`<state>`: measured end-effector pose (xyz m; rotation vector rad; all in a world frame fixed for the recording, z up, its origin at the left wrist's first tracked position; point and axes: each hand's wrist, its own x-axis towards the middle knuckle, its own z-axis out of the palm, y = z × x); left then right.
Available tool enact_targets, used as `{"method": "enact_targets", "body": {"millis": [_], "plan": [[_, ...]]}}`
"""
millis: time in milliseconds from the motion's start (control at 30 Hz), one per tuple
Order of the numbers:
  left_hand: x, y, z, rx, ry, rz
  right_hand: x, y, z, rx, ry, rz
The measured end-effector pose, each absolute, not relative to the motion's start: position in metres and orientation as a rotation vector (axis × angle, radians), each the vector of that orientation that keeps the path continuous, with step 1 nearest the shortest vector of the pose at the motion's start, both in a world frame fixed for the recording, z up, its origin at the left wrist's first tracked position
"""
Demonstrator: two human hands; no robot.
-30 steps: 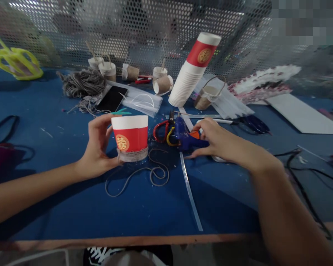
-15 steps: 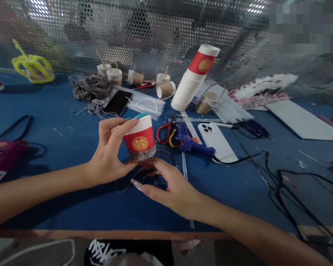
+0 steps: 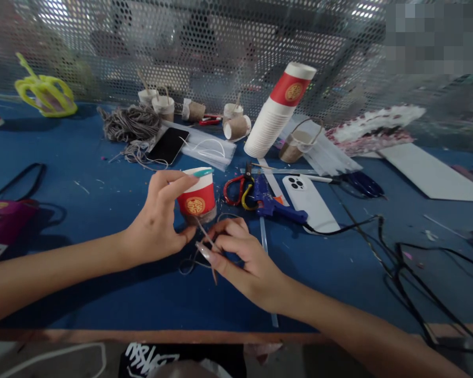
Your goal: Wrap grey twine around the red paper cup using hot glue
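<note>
A red and white paper cup [image 3: 197, 197] with a gold emblem is held between the fingers and thumb of my left hand [image 3: 161, 210]. Grey-brown cord is wound about the cup's lower part. My right hand [image 3: 240, 257], just right of and below the cup, pinches a strand of cord [image 3: 206, 232] that runs up to the cup's base. Thin loops of the cord lie on the blue table [image 3: 142, 299] beneath my hands.
A blue glue gun [image 3: 278, 206], red and yellow scissors [image 3: 240, 191] and a white phone [image 3: 313, 207] lie to the right. Behind stand a leaning cup stack [image 3: 266, 126], a grey yarn bundle [image 3: 130, 124], a black phone [image 3: 169, 146] and several cord-wrapped cups. A purple glue gun [image 3: 8, 226] is left.
My right hand has drawn back slightly from the cup's base and now pinches the cord strand. The cup has shifted a little lower and left in my left hand.
</note>
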<state>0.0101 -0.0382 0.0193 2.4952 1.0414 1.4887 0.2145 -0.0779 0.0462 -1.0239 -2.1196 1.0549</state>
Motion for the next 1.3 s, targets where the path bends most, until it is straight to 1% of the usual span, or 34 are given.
{"method": "enact_targets", "body": {"millis": [100, 200, 300, 433, 733, 1033, 1300], "plan": [[0.009, -0.037, 0.019, 2.391, 1.129, 1.341, 0.220, -0.073, 0.052, -0.917, -2.104, 1.149], [0.009, -0.037, 0.021, 2.368, 1.231, 1.248, 0.224, -0.069, 0.056, -0.959, -2.041, 1.192], [0.009, -0.038, 0.023, 2.376, 1.210, 1.197, 0.227, -0.067, 0.059, -1.024, -2.019, 1.224], [0.010, -0.038, 0.025, 2.395, 1.124, 1.179, 0.231, -0.066, 0.063, -1.029, -1.966, 1.303], [0.009, -0.038, 0.030, 2.345, 1.094, 1.172, 0.238, -0.058, 0.065, -1.049, -1.775, 1.385], [0.006, -0.036, 0.029, 2.276, 1.090, 1.194, 0.237, -0.058, 0.063, -1.073, -1.847, 1.329], [0.005, -0.035, 0.025, 2.203, 0.968, 1.233, 0.238, -0.054, 0.063, -1.099, -1.829, 1.268]]}}
